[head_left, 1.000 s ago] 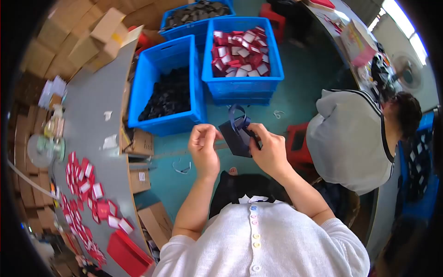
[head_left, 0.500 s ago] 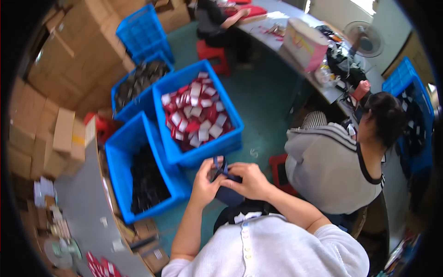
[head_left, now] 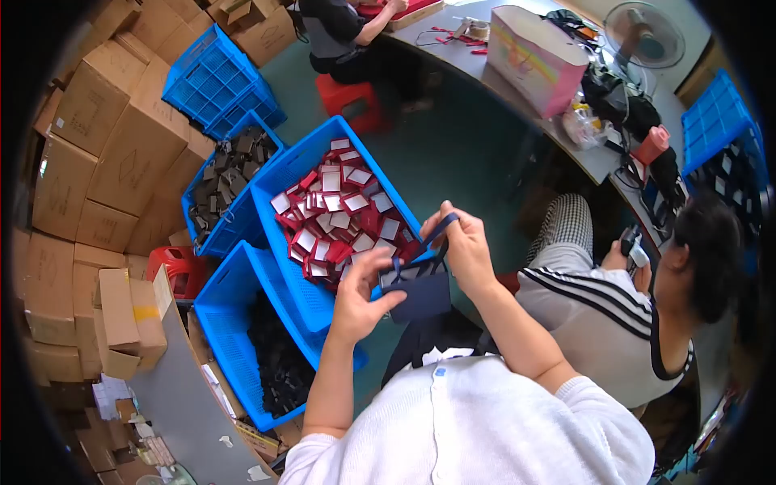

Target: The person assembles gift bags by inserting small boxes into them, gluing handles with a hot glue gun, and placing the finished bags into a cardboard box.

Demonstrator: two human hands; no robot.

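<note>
Hands [head_left: 411,271] apart, left on dark box [head_left: 418,297], right pinching its blue ribbon [head_left: 439,231].

The left hand [head_left: 361,297] grips a small dark bag [head_left: 417,297]; the right hand [head_left: 469,249] holds its blue ribbon [head_left: 440,229].

The small bag [head_left: 416,297] looked like smooth, matt dark paper, its handle [head_left: 439,229] like cloth ribbon. The crates [head_left: 214,79] were blue plastic, the stool [head_left: 350,101] smooth red plastic. The boxes [head_left: 121,174] looked like matt brown cardboard, the shirt [head_left: 477,420] like soft knitted cloth.
</note>
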